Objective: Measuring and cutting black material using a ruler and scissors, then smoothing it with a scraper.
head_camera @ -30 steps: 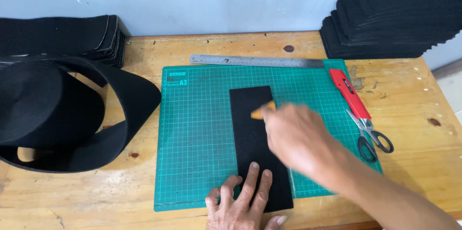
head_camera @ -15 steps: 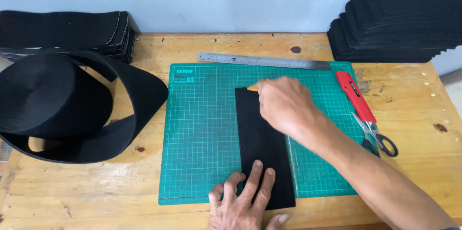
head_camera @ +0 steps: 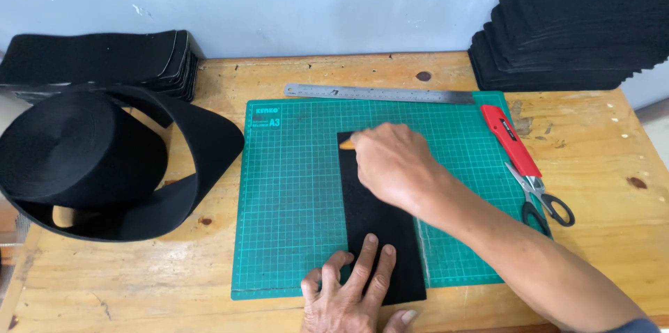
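A black fabric strip [head_camera: 369, 214] lies lengthwise on a green cutting mat [head_camera: 293, 194]. My left hand [head_camera: 352, 291] presses flat on the strip's near end, fingers spread. At the strip's far left corner my right hand [head_camera: 394, 162] is closed around a small orange marker [head_camera: 346, 143], whose tip touches the fabric. Most of the marker is hidden inside the hand.
A steel ruler [head_camera: 376, 93] lies along the mat's far edge. A red utility knife [head_camera: 512, 139] and scissors [head_camera: 543, 200] rest at the mat's right side. A large roll of black webbing [head_camera: 83, 159] sits left, with stacks of cut black pieces at back left [head_camera: 97, 58] and back right [head_camera: 571, 26].
My right hand has slid with the marker from the strip's far right corner across to its far left corner. The left hand has stayed on the near end.
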